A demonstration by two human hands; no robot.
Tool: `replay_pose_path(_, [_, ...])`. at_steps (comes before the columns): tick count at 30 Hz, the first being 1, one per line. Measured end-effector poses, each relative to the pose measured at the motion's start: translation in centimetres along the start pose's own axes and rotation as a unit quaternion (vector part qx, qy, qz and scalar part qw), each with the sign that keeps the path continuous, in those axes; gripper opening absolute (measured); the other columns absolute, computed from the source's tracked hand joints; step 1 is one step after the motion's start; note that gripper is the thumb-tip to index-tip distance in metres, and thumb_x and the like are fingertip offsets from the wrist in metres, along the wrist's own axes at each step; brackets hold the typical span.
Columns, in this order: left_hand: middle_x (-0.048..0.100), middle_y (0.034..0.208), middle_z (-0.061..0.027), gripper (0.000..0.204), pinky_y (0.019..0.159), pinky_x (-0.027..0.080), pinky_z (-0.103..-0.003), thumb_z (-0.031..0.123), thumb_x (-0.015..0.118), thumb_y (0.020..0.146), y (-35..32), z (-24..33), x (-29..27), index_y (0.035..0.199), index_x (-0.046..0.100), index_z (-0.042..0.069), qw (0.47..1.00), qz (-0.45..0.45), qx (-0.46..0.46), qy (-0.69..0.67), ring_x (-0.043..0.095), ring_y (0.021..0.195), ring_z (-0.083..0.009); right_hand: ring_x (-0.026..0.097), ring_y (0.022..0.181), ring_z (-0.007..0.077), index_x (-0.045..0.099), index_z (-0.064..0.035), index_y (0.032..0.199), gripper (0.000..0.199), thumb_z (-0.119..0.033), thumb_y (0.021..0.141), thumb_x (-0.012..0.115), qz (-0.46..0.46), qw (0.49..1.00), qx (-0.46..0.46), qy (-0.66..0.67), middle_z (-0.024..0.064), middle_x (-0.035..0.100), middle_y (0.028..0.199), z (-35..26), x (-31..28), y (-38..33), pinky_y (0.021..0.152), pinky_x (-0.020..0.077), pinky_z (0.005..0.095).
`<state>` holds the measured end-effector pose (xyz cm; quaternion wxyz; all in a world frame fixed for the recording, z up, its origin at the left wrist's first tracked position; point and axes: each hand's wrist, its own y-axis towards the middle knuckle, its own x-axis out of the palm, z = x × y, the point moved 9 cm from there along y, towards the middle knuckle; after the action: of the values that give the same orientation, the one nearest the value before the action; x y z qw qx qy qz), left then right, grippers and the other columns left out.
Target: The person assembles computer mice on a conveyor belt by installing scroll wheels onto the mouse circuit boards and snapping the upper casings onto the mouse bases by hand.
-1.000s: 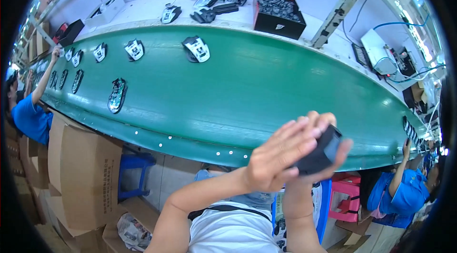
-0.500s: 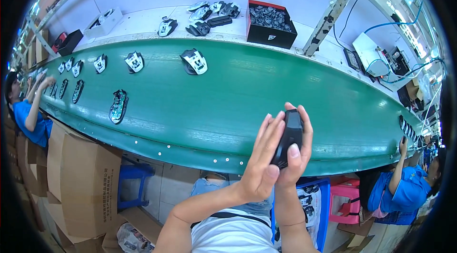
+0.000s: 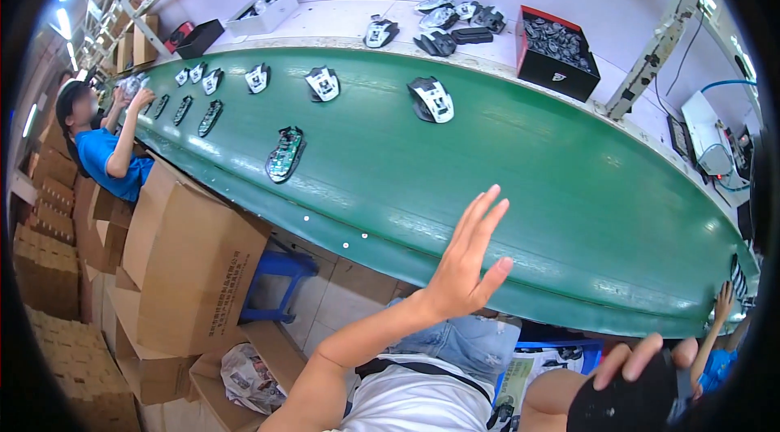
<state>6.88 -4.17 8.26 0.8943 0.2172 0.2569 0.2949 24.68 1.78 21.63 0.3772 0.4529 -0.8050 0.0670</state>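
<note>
My left hand (image 3: 469, 260) hovers over the near edge of the green conveyor belt (image 3: 520, 180), fingers stretched out and thumb apart, holding nothing. At the lower right, close to the camera, my right hand (image 3: 640, 357) is wrapped round a black computer mouse (image 3: 619, 401); its lower part runs out of the picture. On the belt ahead lies a mouse half with a white inner frame (image 3: 432, 99). Farther left, a mouse base with a green circuit board (image 3: 284, 155) lies on the belt, with several similar parts beyond.
A black box with red lining (image 3: 558, 54), full of small dark parts, stands on the back shelf by mouse shells (image 3: 439, 19). Cardboard boxes (image 3: 183, 261) and a blue stool (image 3: 276, 277) stand left. A blue crate (image 3: 561, 344) sits beside me. Co-workers (image 3: 110, 151) work at both ends.
My hands have parted: the right carried the mouse down and right, the left let go of it and opened. The view has swung, so the belt parts appear farther right.
</note>
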Motion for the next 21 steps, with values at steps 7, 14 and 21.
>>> replay_pose_path(7, [0.033,0.153,-0.0272,0.063,0.116,0.028,-0.049,0.029,0.056,0.097,-1.2,-5.0,0.7,0.145,0.037,-0.006,0.994,-0.011,-0.081,0.074,0.035,0.141,-0.0446,0.056,0.092,0.0408,0.064,-0.0219,0.126,0.037,-0.040,0.095,0.055,-0.047,0.983,-0.150,-0.091,0.0127,0.055,0.130,-1.7,-0.2,-3.2,0.078,0.0492,0.0501])
replay_pose_path(14, [0.038,0.151,-0.0258,0.061,0.115,0.030,-0.046,0.025,0.060,0.095,-1.3,-5.3,-0.1,0.144,0.040,-0.005,0.994,0.001,-0.092,0.051,0.038,0.140,-0.0419,0.053,0.094,0.0455,0.056,-0.0314,0.138,0.043,-0.045,0.099,0.045,-0.141,0.958,-0.203,-0.147,0.0058,0.043,0.145,-2.8,-1.1,-5.2,0.065,0.0473,0.0534])
replay_pose_path(21, [0.039,0.151,-0.0247,0.061,0.115,0.031,-0.044,0.023,0.061,0.095,-1.4,-5.4,-0.2,0.145,0.039,-0.005,0.994,0.004,-0.105,0.030,0.039,0.140,-0.0398,0.053,0.102,0.0472,0.055,-0.0314,0.140,0.042,-0.042,0.101,0.043,-0.196,0.953,-0.188,-0.130,0.0070,0.041,0.149,-3.3,-0.2,-5.6,0.068,0.0468,0.0555])
